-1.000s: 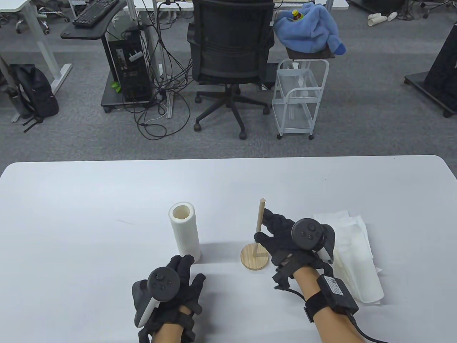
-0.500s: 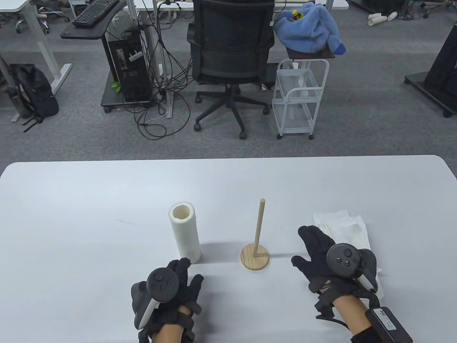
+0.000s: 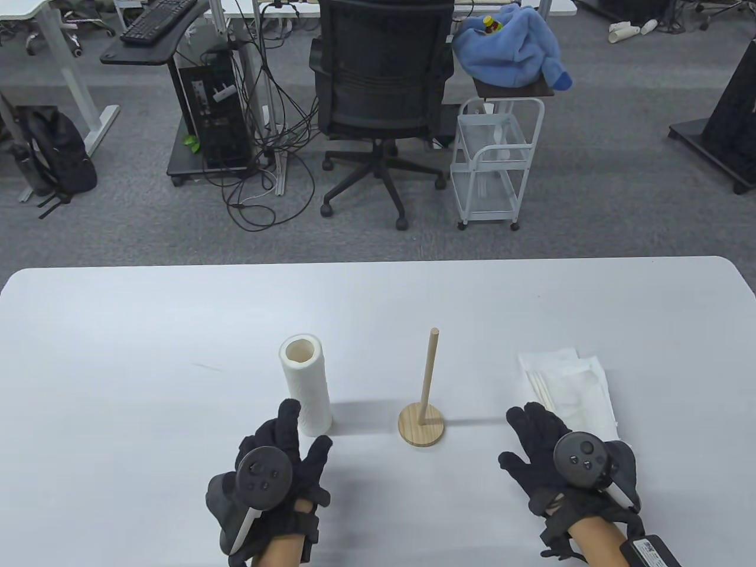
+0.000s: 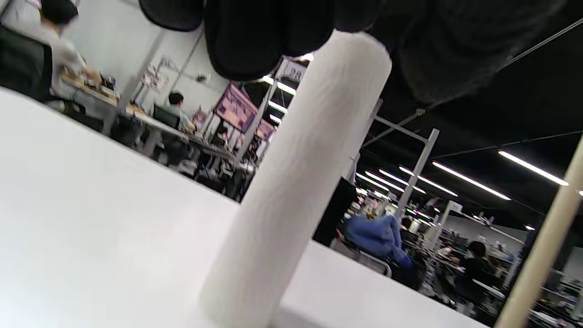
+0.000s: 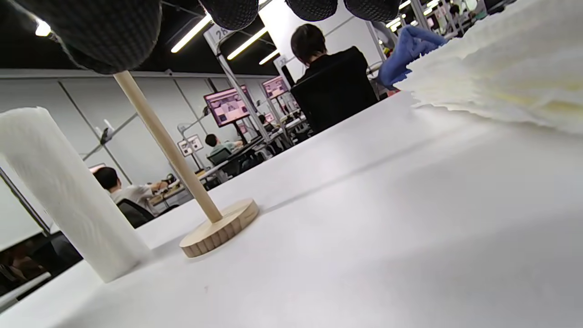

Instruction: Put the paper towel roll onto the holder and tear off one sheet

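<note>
- Table view: paper towel roll (image 3: pixel 306 384) stands upright on the white table (image 3: pixel 118 354), left of the wooden holder (image 3: pixel 423 413), a bare gap between them. Left hand (image 3: pixel 277 466) just on the near side of the roll's base, fingers straight, gripping nothing; a fingertip overlaps the roll's lower edge, contact unclear. Right hand (image 3: pixel 555 460) well right of the holder, fingers spread, holding nothing, at the near end of a stack of loose sheets (image 3: pixel 570 387). Bare table beyond the holder to the far edge.
- Left wrist view: roll (image 4: pixel 291 182) fills the centre, fingertips (image 4: pixel 255 36) above its top; holder's rod (image 4: pixel 542 255) at right.
- Right wrist view: holder (image 5: pixel 214 228) between roll (image 5: pixel 68 191) and sheets (image 5: pixel 501 77), bare surface nearer.
</note>
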Demonstrator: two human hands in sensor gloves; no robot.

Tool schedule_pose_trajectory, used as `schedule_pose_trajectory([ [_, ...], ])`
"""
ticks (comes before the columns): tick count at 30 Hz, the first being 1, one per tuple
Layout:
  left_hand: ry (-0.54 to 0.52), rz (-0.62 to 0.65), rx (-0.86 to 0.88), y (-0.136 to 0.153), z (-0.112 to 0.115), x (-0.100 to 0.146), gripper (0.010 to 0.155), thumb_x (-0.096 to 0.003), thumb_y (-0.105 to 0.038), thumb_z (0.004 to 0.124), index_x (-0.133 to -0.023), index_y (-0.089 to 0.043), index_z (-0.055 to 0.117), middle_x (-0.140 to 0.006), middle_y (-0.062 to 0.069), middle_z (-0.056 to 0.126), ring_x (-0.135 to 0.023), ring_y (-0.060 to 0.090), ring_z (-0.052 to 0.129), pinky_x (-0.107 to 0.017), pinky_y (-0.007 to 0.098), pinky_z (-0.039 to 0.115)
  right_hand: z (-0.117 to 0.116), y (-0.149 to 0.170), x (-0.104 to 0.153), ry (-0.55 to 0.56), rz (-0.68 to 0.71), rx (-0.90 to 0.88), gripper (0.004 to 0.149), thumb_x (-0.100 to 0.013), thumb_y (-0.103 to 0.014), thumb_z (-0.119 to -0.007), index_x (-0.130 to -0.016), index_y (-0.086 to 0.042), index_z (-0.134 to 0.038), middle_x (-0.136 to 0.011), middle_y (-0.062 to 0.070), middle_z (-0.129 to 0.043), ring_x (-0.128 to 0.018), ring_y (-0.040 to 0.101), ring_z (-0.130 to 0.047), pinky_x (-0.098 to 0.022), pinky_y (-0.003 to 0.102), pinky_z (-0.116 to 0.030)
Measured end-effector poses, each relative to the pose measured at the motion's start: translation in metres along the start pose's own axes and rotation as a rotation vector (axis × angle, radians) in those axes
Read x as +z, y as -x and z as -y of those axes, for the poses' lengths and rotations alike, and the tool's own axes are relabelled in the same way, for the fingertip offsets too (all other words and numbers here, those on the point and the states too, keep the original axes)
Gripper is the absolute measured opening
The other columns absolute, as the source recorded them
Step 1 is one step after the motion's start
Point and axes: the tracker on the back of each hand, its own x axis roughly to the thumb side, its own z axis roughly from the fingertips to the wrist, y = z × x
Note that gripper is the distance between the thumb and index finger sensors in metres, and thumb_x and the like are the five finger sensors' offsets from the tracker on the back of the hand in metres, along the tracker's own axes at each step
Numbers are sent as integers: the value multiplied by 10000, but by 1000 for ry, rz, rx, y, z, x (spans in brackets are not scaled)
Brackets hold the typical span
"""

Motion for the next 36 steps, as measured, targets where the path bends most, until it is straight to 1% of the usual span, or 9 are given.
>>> schedule_pose_trajectory([
  [3,-31,-34,-79,-19,-20,-14,762,-448,-541,834,-1048,-303,429,-871,-15,647,-752,321,754,-726,585,526,1,4,1,-1,-19,-67,733,-479,-575,-715,-1078,-328,-370,-1139,174,-292,-1033,487,-382,-728,634,-373],
  [6,-48,-71,-168,-32,-30,-32,729,-447,-542,835,-1041,-309,484,-863,-31,668,-747,305,775,-737,572,542,3,7,2,1,-34,-107,732,-475,-573,-717,-1076,-324,-380,-1135,176,-315,-1030,487,-393,-726,635,-377],
  [11,11,-178,-188,-39,-21,-53,693,-456,-539,822,-1040,-368,490,-882,-64,659,-778,279,766,-773,549,533,3,12,4,-18,-60,-166,723,-473,-565,-720,-1072,-312,-405,-1128,181,-355,-1025,489,-399,-724,633,-378],
  [14,18,-178,-233,-41,-10,-58,664,-457,-547,808,-1029,-442,490,-887,-75,651,-780,270,763,-774,549,533,4,11,4,-2,-47,-196,722,-473,-563,-722,-1072,-305,-412,-1125,185,-373,-1024,489,-405,-723,634,-381],
  [19,10,-178,-268,-45,0,-64,565,-469,-551,767,-992,-491,563,-881,-89,662,-779,255,773,-783,531,538,4,12,4,-14,-54,-213,720,-473,-566,-719,-1071,-307,-414,-1125,183,-377,-1024,488,-407,-723,633,-383],
  [22,-11,-180,-253,-47,0,-65,478,-476,-544,742,-939,-491,635,-863,-98,687,-780,250,787,-781,528,546,4,14,4,-17,-66,-233,719,-473,-566,-719,-1071,-305,-418,-1124,183,-383,-1022,491,-410,-722,633,-385],
  [26,-5,-140,-294,-51,-3,-66,435,-475,-529,742,-903,-483,682,-846,-88,708,-771,259,796,-772,535,549,5,15,4,-16,-72,-252,720,-474,-566,-718,-1072,-303,-414,-1123,186,-378,-1022,491,-409,-722,633,-385],
  [30,-13,-87,-294,-58,-16,-67,421,-475,-517,737,-892,-480,693,-847,-83,709,-766,261,800,-765,540,550,5,15,4,-17,-72,-265,722,-475,-567,-718,-1073,-304,-411,-1124,187,-375,-1021,493,-410,-722,634,-385],
  [36,-32,-7,-258,-77,-49,-70,423,-472,-515,740,-892,-482,701,-867,-96,720,-794,255,792,-774,532,543,5,14,3,-28,-58,-276,726,-469,-572,-724,-1071,-305,-418,-1125,184,-376,-1022,491,-411,-722,634,-385],
])
